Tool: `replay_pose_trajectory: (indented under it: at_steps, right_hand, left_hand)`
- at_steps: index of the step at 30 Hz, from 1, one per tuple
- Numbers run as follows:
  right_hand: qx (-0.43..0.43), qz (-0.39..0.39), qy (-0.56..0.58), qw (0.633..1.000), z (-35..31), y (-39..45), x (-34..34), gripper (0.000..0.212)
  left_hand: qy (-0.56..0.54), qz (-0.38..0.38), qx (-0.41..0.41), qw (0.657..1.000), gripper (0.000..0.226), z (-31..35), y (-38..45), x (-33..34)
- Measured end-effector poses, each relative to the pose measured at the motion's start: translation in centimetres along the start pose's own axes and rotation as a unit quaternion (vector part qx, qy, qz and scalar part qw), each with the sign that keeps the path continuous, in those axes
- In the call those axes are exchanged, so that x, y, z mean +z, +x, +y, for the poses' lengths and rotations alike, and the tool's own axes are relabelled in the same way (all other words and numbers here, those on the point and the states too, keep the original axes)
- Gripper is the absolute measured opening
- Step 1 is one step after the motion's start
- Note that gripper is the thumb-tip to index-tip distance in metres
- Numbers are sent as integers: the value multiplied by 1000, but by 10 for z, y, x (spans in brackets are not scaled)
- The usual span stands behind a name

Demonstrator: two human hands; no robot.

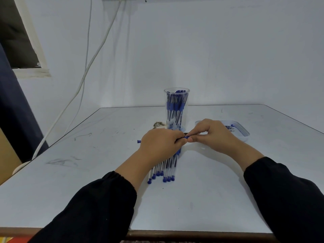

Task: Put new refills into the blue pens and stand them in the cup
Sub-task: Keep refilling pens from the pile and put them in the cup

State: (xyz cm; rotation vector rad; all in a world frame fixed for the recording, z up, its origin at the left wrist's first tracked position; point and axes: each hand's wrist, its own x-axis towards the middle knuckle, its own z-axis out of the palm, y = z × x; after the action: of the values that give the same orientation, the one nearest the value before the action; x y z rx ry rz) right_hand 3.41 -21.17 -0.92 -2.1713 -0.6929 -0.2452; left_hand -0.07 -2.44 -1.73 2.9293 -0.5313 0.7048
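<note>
Loose pens [162,170] under hands, cup [176,109] behind, tray [244,133] right

Plain indoor work corner, probably home or small workshop: scuffed white table [210,190], bare wall [210,50], loose cables [87,67] hanging.

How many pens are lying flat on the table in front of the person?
About 7 pens lie side by side beneath the left hand, blue end plugs toward the camera. The hand and wrist may hide more.
</note>
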Motion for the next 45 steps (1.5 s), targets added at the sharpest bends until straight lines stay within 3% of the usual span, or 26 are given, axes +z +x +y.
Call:
replay_pose_trajectory:
  at_steps: [7, 11, 15, 21, 38, 42, 45]
  right_hand:
    - [8, 14, -21, 1000, 1, 2, -2, 11]
    - [11, 14, -131, 991, 7, 1, -7, 9]
    - [-21, -8, -298, 954, 15, 0, -8, 9]
    - [-42, -19, -380, 924, 18, 4, -2, 10]
    - [-28, -19, -361, 932, 16, 4, -1, 14]
    - [-7, 41, -176, 984, 6, 1, 0, 19]
    - [31, 32, -45, 998, -1, 0, 6, 31]
  left_hand:
    - [21, 1, 16, 1000, 36, -7, 3, 0]
    - [-2, -6, -27, 1000, 36, -13, 3, -3]
    - [-33, 14, -72, 997, 37, -18, 0, -5]
    - [-130, 23, -122, 984, 31, -10, -3, -13]
    - [-180, 13, -114, 977, 26, -15, -3, -8]
    - [-196, 10, -84, 977, 26, -16, 0, -6]
    - [-210, 15, -98, 973, 21, -14, -1, -6]
